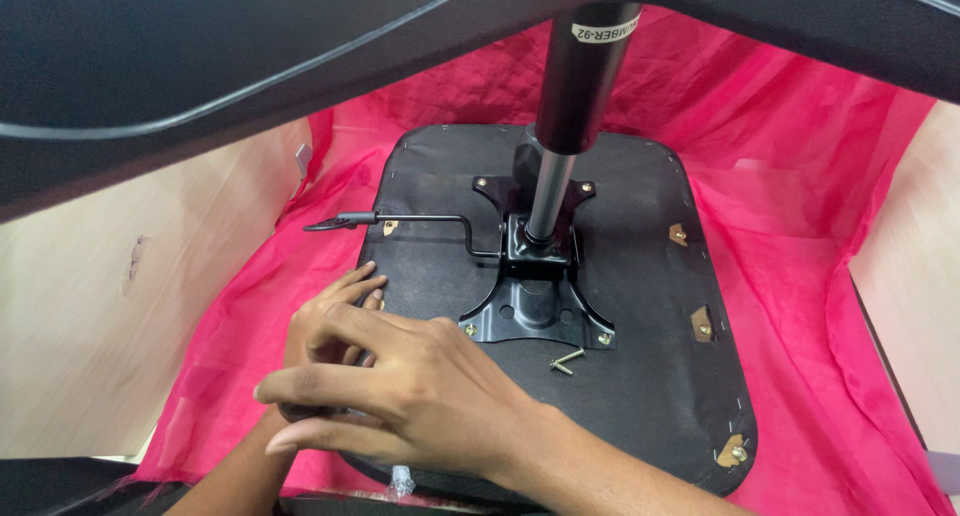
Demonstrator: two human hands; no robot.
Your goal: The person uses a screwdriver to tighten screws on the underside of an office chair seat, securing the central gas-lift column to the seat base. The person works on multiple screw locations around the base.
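Note:
An upturned black chair seat (640,306) lies on pink cloth (800,186). A black metal mounting plate (535,311) is bolted to its underside, and a gas cylinder (570,106) rises from it toward the chair base overhead. A thin black lever (400,219) sticks out to the left. My right hand (400,396) lies flat over the seat's near-left corner, fingers pointing left. My left hand (325,321) sits beneath and behind it, fingers curled on the seat edge. Whether either hand holds something is hidden. A loose hex key (566,361) rests on the seat near the plate.
Black chair base legs (200,66) span the top of the view. Small brass brackets (703,324) dot the seat's right edge. Pale wooden floor (100,306) shows on both sides of the cloth.

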